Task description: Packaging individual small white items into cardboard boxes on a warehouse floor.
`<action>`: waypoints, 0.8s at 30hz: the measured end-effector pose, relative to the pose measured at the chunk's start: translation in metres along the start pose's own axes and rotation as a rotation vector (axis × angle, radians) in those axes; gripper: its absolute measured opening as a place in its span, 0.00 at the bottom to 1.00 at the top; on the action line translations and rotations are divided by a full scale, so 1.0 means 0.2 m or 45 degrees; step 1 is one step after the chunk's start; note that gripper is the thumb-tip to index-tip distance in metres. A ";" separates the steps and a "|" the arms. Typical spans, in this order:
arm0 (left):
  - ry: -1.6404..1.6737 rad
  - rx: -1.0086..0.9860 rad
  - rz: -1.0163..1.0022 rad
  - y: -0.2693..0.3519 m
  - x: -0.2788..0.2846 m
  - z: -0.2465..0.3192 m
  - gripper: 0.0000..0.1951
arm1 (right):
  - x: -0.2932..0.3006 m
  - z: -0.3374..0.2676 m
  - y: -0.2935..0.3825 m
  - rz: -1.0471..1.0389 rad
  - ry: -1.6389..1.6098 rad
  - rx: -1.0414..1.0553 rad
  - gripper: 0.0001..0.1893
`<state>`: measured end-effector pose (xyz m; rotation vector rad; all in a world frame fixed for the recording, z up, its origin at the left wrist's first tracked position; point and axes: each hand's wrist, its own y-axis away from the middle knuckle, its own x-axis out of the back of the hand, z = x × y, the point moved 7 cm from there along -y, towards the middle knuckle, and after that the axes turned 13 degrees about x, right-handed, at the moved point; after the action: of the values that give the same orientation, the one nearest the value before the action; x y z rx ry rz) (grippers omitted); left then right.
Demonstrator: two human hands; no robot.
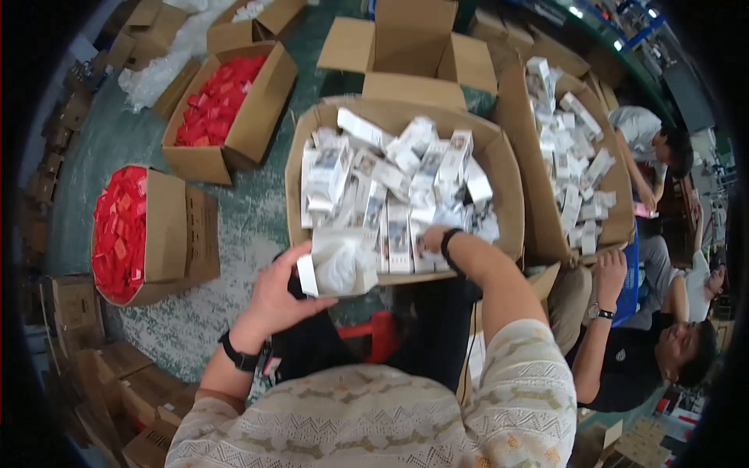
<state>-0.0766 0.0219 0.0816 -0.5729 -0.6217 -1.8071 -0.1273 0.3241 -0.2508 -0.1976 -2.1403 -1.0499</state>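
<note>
My left hand (pixel 278 298) grips a small white cardboard box (pixel 308 276) at the near left corner of a big cardboard carton (pixel 502 175). Its end stands open, and a white wrapped item (pixel 338 268) shows inside. My right hand (pixel 434 238) reaches down over the near side of the carton, touching or just above a row of white printed boxes (pixel 399 240). Its fingers are partly hidden, so I cannot tell whether they hold anything. More white boxes (pixel 329 169) lie heaped in the carton, some upright and some tilted, with crumpled white wrapping between them.
Two cartons at left hold red packets (pixel 219 105) (pixel 120 234). An open carton (pixel 412 41) stands behind the big one. To the right is another carton (pixel 529 175) of white boxes. People (pixel 635 357) sit or work along the right. A red stool (pixel 380 336) shows below.
</note>
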 end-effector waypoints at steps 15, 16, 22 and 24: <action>0.024 -0.038 -0.063 -0.05 -0.02 -0.01 0.40 | 0.12 0.15 0.10 0.342 0.004 -0.055 0.16; 0.028 -0.031 -0.104 -0.06 -0.04 0.02 0.40 | 0.29 0.14 0.22 0.478 -0.033 -0.143 0.18; 0.222 -0.222 -0.185 0.02 -0.19 0.21 0.39 | 0.73 -0.46 1.18 1.731 -1.479 0.031 0.12; 0.231 -0.257 -0.249 0.06 -0.29 0.27 0.39 | 0.72 -0.70 1.42 1.872 -1.545 0.045 0.16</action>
<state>-0.0445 0.0939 0.0856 -0.4878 -0.3843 -2.0956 -0.0334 0.3828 0.0778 -2.3760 -1.9320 0.1417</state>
